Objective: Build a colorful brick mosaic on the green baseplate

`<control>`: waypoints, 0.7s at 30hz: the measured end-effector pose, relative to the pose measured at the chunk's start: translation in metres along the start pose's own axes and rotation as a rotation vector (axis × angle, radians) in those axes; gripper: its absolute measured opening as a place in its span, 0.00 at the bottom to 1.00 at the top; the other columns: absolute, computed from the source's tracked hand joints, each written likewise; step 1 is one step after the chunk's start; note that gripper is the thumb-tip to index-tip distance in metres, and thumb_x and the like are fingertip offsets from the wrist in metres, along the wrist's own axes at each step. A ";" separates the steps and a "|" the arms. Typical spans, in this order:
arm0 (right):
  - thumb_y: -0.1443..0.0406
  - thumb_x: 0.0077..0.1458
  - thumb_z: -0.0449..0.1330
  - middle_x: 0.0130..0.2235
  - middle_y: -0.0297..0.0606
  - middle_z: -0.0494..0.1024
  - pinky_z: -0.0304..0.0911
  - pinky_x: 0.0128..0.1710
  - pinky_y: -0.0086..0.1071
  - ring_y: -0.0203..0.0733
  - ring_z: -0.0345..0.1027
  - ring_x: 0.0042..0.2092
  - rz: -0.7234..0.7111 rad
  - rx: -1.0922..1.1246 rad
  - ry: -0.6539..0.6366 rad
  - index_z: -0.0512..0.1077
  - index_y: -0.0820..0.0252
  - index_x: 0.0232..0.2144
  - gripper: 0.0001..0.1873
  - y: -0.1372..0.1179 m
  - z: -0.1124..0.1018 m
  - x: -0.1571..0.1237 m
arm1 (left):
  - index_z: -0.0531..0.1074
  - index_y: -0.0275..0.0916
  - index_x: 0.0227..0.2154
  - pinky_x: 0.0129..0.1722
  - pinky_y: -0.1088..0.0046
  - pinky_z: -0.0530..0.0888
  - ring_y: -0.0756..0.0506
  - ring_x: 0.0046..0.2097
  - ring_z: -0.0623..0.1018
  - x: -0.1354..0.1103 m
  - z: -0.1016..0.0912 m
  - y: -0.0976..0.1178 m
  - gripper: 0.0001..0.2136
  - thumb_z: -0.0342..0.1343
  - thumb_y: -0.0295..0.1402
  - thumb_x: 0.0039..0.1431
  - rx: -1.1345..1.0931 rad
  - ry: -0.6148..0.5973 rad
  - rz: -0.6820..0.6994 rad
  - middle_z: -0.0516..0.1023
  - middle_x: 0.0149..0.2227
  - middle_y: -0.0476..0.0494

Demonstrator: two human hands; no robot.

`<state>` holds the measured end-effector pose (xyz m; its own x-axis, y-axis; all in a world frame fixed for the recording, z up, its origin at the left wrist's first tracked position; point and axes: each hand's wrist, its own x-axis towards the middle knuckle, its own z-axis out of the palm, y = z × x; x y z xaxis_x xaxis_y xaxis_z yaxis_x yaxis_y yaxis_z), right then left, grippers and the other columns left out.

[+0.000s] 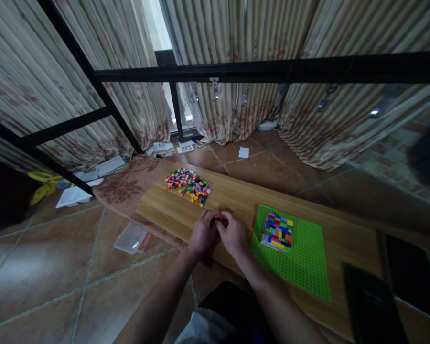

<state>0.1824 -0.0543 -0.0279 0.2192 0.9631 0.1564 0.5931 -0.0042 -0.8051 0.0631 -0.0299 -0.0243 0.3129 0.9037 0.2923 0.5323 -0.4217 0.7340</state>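
My left hand (pixel 203 232) and my right hand (pixel 232 232) meet over the near edge of the wooden board, fingers pinched together. Between the fingertips are small toy bricks (pixel 218 218), orange and dark in colour; their exact number and shape cannot be made out. Beyond my hands, to the left, lies a loose pile of multicoloured toy bricks (pixel 189 182). To the right of my right hand a green baseplate (pixel 306 248) rests on the board. On it stands a square block built of many coloured bricks (pixel 278 231), apart from both hands.
The long wooden board (pixel 236 188) has a brown patterned cloth (pixel 123 186) under its left end. Two dark flat objects (pixel 372 301) lie at the right end. A clear plastic lid (pixel 131 237) is on the tiled floor. Black metal bars (pixel 236 72) cross in front of striped curtains.
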 end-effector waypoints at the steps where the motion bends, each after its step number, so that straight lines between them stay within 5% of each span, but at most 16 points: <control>1: 0.65 0.53 0.57 0.39 0.42 0.79 0.65 0.43 0.36 0.45 0.72 0.41 0.000 0.010 -0.007 0.74 0.59 0.40 0.11 0.002 0.002 0.003 | 0.73 0.40 0.39 0.45 0.71 0.73 0.47 0.43 0.75 0.000 0.000 -0.001 0.13 0.51 0.20 0.55 -0.014 -0.005 0.012 0.75 0.40 0.44; 9: 0.60 0.55 0.55 0.39 0.42 0.81 0.67 0.45 0.40 0.47 0.74 0.41 0.028 0.154 -0.020 0.77 0.57 0.40 0.14 0.016 0.003 0.008 | 0.62 0.41 0.57 0.54 0.66 0.70 0.45 0.52 0.74 -0.001 0.003 -0.009 0.25 0.51 0.22 0.56 -0.054 -0.038 0.005 0.72 0.54 0.41; 21: 0.55 0.51 0.59 0.36 0.40 0.82 0.73 0.35 0.36 0.45 0.76 0.35 0.130 0.405 -0.063 0.78 0.59 0.38 0.17 0.028 0.008 0.010 | 0.73 0.41 0.44 0.47 0.71 0.73 0.47 0.44 0.77 0.000 0.002 -0.007 0.13 0.50 0.24 0.59 -0.083 -0.051 0.017 0.79 0.43 0.43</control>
<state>0.1950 -0.0427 -0.0539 0.2172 0.9760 0.0137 0.2087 -0.0327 -0.9774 0.0605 -0.0276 -0.0304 0.3616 0.8908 0.2751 0.4601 -0.4271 0.7784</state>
